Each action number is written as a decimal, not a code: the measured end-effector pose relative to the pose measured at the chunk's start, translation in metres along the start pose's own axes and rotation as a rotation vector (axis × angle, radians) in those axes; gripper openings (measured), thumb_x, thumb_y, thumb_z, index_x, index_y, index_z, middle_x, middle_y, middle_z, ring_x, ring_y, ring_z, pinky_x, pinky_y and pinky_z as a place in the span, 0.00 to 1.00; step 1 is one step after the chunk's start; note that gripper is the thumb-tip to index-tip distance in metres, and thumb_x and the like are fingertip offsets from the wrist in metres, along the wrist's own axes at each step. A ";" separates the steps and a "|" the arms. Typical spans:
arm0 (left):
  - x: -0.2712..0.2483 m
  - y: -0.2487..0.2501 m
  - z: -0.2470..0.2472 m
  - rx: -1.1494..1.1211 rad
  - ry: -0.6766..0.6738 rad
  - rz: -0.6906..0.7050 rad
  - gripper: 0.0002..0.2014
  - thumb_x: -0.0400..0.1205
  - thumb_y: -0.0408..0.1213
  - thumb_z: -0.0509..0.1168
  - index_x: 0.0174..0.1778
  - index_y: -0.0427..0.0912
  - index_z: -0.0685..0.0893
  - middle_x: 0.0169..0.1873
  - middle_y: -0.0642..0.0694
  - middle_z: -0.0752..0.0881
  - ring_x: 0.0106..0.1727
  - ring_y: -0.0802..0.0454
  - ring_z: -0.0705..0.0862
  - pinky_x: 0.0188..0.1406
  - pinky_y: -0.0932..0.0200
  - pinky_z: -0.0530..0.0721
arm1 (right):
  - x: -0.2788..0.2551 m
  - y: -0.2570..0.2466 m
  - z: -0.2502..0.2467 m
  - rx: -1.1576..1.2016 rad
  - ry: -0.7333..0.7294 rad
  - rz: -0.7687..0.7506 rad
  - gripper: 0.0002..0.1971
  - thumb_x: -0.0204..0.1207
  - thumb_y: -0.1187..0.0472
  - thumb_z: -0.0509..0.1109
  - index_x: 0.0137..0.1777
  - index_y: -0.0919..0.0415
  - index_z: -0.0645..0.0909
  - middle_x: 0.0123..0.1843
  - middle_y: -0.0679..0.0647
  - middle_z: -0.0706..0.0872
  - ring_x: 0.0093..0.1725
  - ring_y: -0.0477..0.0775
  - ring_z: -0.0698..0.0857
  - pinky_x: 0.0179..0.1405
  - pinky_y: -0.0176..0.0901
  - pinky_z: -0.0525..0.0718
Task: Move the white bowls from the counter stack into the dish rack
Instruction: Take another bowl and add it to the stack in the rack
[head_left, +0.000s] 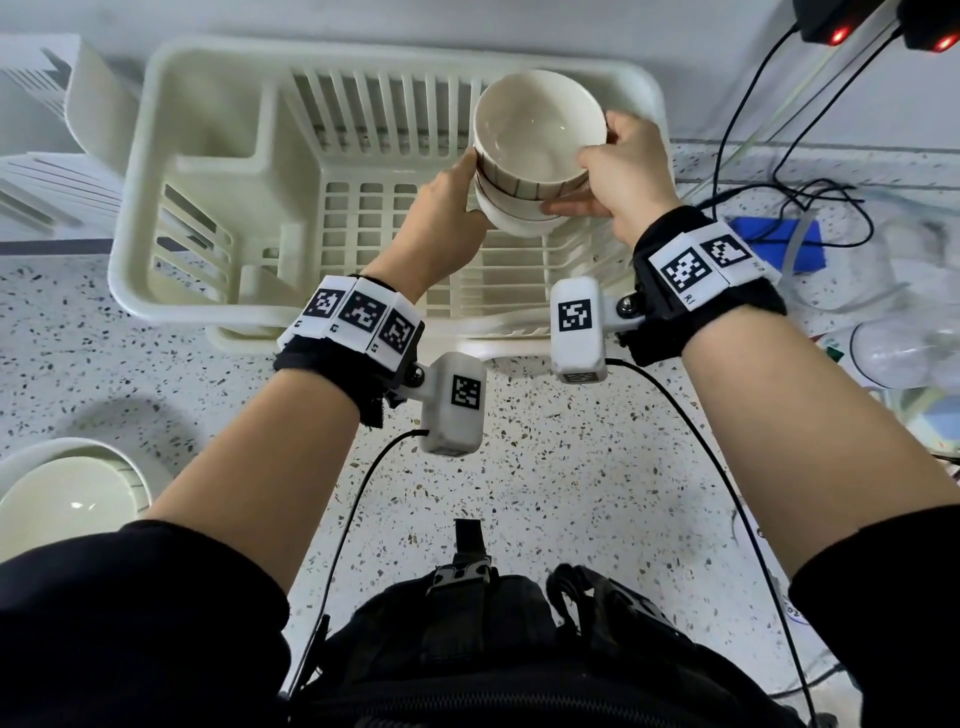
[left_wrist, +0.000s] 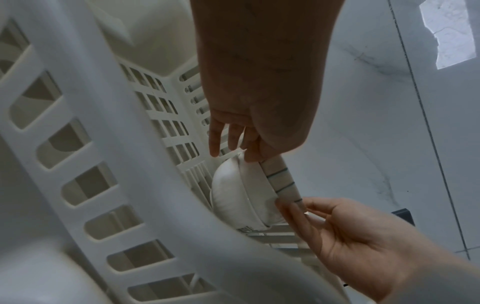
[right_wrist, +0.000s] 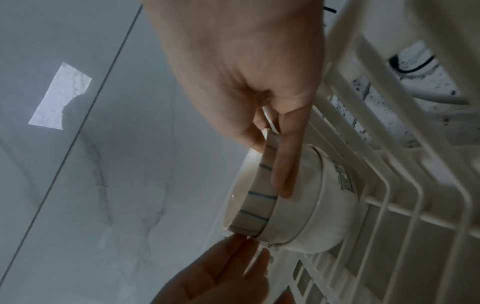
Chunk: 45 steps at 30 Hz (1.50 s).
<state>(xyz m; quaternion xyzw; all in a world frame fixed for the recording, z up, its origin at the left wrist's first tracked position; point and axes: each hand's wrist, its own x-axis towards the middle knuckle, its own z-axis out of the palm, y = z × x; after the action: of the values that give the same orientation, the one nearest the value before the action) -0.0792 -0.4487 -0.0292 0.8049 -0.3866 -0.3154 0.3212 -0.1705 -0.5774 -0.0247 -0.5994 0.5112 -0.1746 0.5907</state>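
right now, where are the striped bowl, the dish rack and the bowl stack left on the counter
striped bowl (head_left: 540, 130): head view, its inner wall.
dish rack (head_left: 145, 171): head view, left rim.
counter stack (head_left: 67, 499): head view, inside of the top bowl.

The dish rack (head_left: 135, 218) sits at the counter's (head_left: 545, 467) far edge. In its right half are the nested bowls (head_left: 535, 135), with the left hand (head_left: 441, 213) on their left side and the right hand (head_left: 628, 171) on their right. Stacked bowls (head_left: 62, 499) sit toward the near-left corner — cables (head_left: 810, 197) lie along the right edge.
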 end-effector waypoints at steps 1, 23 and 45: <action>-0.001 0.002 -0.001 -0.006 0.006 0.004 0.29 0.76 0.21 0.51 0.74 0.42 0.65 0.71 0.39 0.75 0.71 0.42 0.73 0.56 0.60 0.72 | -0.001 0.000 -0.001 -0.014 0.005 -0.007 0.24 0.79 0.74 0.55 0.76 0.63 0.68 0.56 0.54 0.75 0.35 0.63 0.90 0.23 0.46 0.91; -0.184 -0.039 -0.028 -0.270 0.376 0.091 0.22 0.71 0.17 0.56 0.60 0.32 0.81 0.54 0.42 0.86 0.59 0.49 0.84 0.66 0.55 0.81 | -0.203 0.034 0.059 -0.082 0.037 -0.665 0.08 0.78 0.66 0.66 0.47 0.68 0.86 0.40 0.59 0.91 0.38 0.55 0.92 0.39 0.59 0.92; -0.342 -0.263 -0.150 -0.030 0.527 -0.342 0.17 0.79 0.28 0.61 0.65 0.34 0.78 0.68 0.33 0.77 0.71 0.40 0.74 0.63 0.55 0.73 | -0.314 0.084 0.312 -0.901 -0.371 -0.468 0.16 0.77 0.64 0.66 0.64 0.67 0.80 0.57 0.65 0.88 0.56 0.61 0.86 0.43 0.39 0.75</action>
<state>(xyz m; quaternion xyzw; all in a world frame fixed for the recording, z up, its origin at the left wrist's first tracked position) -0.0275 0.0045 -0.0516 0.9075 -0.1442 -0.1510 0.3645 -0.0814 -0.1369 -0.0506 -0.9119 0.2756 0.0439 0.3009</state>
